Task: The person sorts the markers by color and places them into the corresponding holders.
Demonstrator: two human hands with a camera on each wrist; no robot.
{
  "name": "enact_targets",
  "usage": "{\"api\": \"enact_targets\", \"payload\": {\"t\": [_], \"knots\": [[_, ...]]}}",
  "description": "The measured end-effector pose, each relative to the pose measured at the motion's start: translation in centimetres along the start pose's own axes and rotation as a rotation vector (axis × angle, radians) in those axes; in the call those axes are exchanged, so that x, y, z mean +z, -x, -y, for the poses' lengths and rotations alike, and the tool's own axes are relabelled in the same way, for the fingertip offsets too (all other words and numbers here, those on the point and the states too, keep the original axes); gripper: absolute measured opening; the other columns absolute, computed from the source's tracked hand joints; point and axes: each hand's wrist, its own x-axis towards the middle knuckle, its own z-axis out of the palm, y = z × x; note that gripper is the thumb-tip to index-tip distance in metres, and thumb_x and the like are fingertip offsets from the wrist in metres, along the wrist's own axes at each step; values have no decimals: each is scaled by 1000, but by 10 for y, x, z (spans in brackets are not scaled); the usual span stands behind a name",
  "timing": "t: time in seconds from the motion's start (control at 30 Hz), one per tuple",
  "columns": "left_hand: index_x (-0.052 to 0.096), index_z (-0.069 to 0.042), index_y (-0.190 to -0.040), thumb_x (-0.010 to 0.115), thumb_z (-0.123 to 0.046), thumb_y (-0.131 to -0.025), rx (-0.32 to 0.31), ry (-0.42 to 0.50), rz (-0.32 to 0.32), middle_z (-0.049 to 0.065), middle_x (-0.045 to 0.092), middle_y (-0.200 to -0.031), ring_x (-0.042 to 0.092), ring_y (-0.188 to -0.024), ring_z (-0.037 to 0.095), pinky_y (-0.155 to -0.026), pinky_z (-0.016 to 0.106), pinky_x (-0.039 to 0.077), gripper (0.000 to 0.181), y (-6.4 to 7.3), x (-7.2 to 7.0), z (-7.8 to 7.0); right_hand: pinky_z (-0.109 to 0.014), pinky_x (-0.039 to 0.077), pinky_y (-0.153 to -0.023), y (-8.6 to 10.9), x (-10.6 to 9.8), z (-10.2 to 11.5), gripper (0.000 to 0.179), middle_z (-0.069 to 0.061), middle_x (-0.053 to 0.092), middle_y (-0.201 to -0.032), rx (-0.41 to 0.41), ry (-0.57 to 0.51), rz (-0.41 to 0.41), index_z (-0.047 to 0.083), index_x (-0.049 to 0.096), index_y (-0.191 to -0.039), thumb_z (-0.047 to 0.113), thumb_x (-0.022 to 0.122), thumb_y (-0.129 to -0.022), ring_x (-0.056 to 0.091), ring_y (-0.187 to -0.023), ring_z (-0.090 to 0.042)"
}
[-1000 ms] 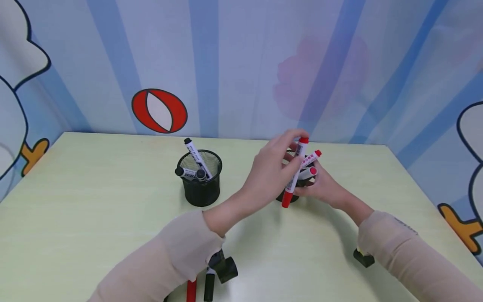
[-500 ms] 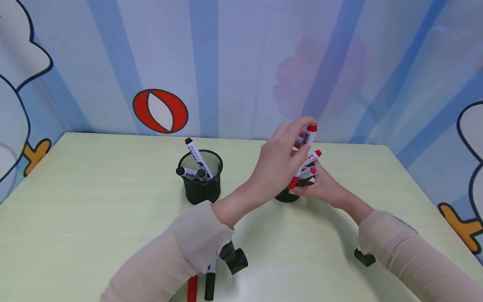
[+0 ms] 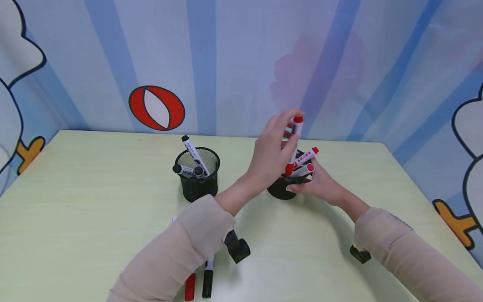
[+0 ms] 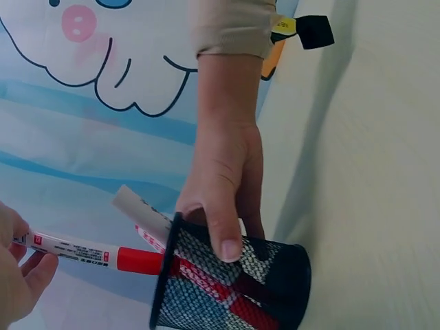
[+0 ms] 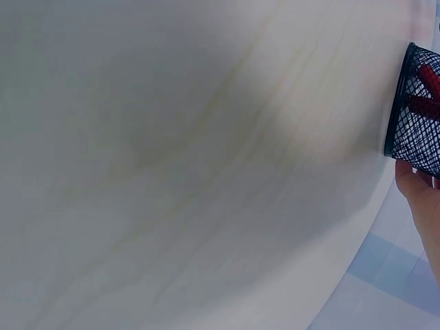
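My left hand (image 3: 269, 153) pinches a red-capped whiteboard marker (image 4: 82, 251) near its upper end. The marker stands nearly upright, its lower red end at the mouth of a black mesh pen holder (image 3: 282, 189). My right hand (image 3: 322, 182) grips that holder from the right side, the thumb (image 4: 225, 234) lying along the mesh in the left wrist view. Two other markers with red ends, a leaning marker (image 3: 306, 156) and a lower marker (image 3: 303, 170), stick out of this holder. Only part of the holder and my right hand shows at the edge of the right wrist view.
A second black mesh pen holder (image 3: 200, 188) with several black-capped markers stands to the left. Near the front lie a red marker end (image 3: 190, 287) and a black-ended marker (image 3: 207, 283), partly under my left sleeve (image 3: 177, 251). A patterned backdrop (image 3: 241, 63) rises behind the table.
My left hand has raised the red marker, then shifted it slightly left, bringing its lower end from in front of the holder to the mouth. The right hand keeps its grip.
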Motion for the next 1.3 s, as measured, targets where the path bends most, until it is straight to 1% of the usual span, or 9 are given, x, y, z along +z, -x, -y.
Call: {"api": "enact_targets", "payload": {"t": [0.17,0.33,0.5,0.77,1.03,1.3], "knots": [[48,-9,-127,54,-3,-92,-18,-13,18,11,52,-111,56,-93,17,-77,15,49,36,4,5,12,-41,41,-96,-2,0,-1,70,-7,51,-123,-5,-4,-2,15,34,-131,11,77,-77,48,-111,-24],[48,-8,-125,54,-2,-92,-15,-43,42,10,52,-109,56,-93,17,-77,16,48,34,9,12,25,-35,44,-93,-1,0,0,69,-7,54,-122,-26,-22,-1,14,36,-131,10,77,-76,52,-108,-23],[47,-8,-125,54,-2,-92,-26,-69,67,10,52,-109,56,-93,17,-76,17,48,34,14,17,35,-32,45,-91,-1,0,0,69,-8,54,-122,-37,-30,5,13,36,-131,9,77,-76,53,-108,-22],[45,-9,-126,54,-2,-92,-46,-76,126,10,50,-110,55,-91,18,-75,17,49,36,18,20,43,-33,45,-90,1,-1,0,69,-8,53,-123,-19,-28,5,13,35,-131,11,77,-77,52,-106,-24],[45,-9,-125,53,-1,-92,-46,-82,153,9,50,-109,53,-93,17,-75,17,48,35,20,22,47,-31,45,-90,0,0,-1,70,-8,54,-122,-23,-34,6,13,34,-131,11,77,-76,52,-107,-23],[45,-9,-125,54,-1,-91,-52,-95,165,10,49,-113,54,-95,17,-76,16,49,36,21,22,48,-31,45,-90,0,0,0,69,-8,53,-123,-19,-30,6,13,34,-131,11,77,-77,52,-108,-23]]}}
